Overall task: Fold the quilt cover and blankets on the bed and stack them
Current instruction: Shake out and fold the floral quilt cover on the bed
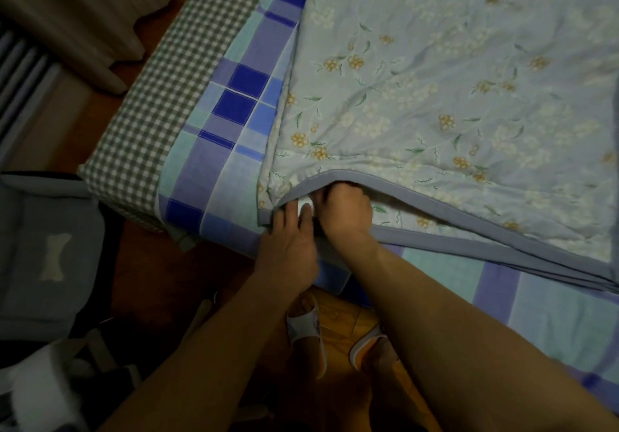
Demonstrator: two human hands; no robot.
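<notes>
Right hand [345, 209] clenches under the lifted near-left corner of the floral quilt [445, 97], seemingly gripping its grey-bound edge; left hand [289, 251] rests open just beside it. Quilt spreads far and right across the bed [214, 150]

A beige curtain [83, 23] hangs at the upper left, its wavy hem reaching down to the dark wooden floor [150, 281]. Just beside it at the far left edge stands a ribbed grey radiator [23, 76]. Lower left sits a grey padded seat [43, 257] marked with a pale bone shape [55, 257]. Near the bottom, two white slippers [306, 331] rest on the floor close to the bed's edge. Something white and blurred lies in the bottom left corner.
</notes>
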